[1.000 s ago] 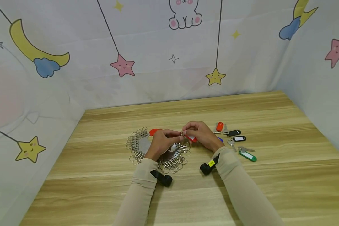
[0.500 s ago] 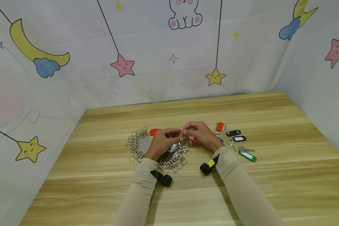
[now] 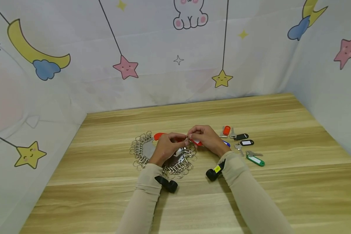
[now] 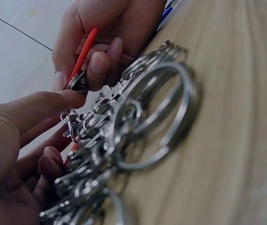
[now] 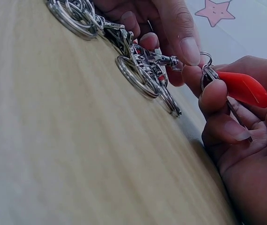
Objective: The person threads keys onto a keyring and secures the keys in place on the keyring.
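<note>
In the head view, my left hand (image 3: pixel 165 148) and right hand (image 3: pixel 207 138) meet above the right side of a round metal plate (image 3: pixel 148 150) edged with small clasps and split rings. The right hand pinches a red key tag (image 5: pixel 243 88) with its split ring; a key (image 5: pixel 238 120) hangs below the tag, beside the curled fingers. Left thumb and index finger pinch the small metal ring (image 5: pixel 208 57) at the tag's end. Clasps and rings (image 4: pixel 157 117) hang close to the left fingers in the left wrist view. Fingertips partly hide where the rings join.
Right of the hands lie an orange-red tag (image 3: pixel 226 130), black tags (image 3: pixel 241 136) (image 3: pixel 247 142), a blue tag (image 3: pixel 226 143) and a green tag (image 3: pixel 255 160), with keys. A red piece (image 3: pixel 159 136) shows at the plate's far edge. White fabric walls (image 3: pixel 175 81) enclose the table.
Both hands stay in nearly the same place, with slight finger movement at the ring. The whole head view has shifted a little. The tags and keys on the table lie as before.
</note>
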The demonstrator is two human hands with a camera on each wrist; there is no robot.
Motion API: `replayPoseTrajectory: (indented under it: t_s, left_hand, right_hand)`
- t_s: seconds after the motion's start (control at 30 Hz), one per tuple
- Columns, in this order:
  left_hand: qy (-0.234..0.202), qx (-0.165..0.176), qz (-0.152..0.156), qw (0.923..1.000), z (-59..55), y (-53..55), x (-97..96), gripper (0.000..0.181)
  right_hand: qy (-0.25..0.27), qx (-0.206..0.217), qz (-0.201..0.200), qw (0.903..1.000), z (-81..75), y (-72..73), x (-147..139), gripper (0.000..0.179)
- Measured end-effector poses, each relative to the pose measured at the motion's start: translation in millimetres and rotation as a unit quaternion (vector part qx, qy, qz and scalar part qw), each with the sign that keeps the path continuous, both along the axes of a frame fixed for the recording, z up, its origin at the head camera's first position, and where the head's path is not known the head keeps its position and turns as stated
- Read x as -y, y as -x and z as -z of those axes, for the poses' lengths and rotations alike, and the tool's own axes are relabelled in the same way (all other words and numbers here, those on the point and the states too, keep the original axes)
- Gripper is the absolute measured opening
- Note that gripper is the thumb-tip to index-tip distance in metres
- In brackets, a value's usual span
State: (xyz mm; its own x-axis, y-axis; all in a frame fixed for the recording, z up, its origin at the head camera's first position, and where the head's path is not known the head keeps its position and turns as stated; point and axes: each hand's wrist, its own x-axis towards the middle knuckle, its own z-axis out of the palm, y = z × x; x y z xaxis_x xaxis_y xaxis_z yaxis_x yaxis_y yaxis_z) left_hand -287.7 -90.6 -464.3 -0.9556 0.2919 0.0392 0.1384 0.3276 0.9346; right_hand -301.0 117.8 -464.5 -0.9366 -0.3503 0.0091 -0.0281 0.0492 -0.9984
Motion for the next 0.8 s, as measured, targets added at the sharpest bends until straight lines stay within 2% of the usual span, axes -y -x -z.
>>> replayPoseTrajectory:
  t_s: [0.5, 0.8]
  left_hand:
    - [-0.004, 0.000, -0.002, 1.0000, 0.1, 0.5, 0.5, 0.021]
    - [-0.004, -0.003, 0.000, 1.0000, 0.7, 0.7, 1.0, 0.021]
  right_hand:
    - [-0.006, -0.011, -0.007, 0.9999, 2.5, 1.9, -0.5, 0.014]
    - [0.001, -0.001, -0.005, 1.0000, 0.3, 0.4, -0.7, 0.014]
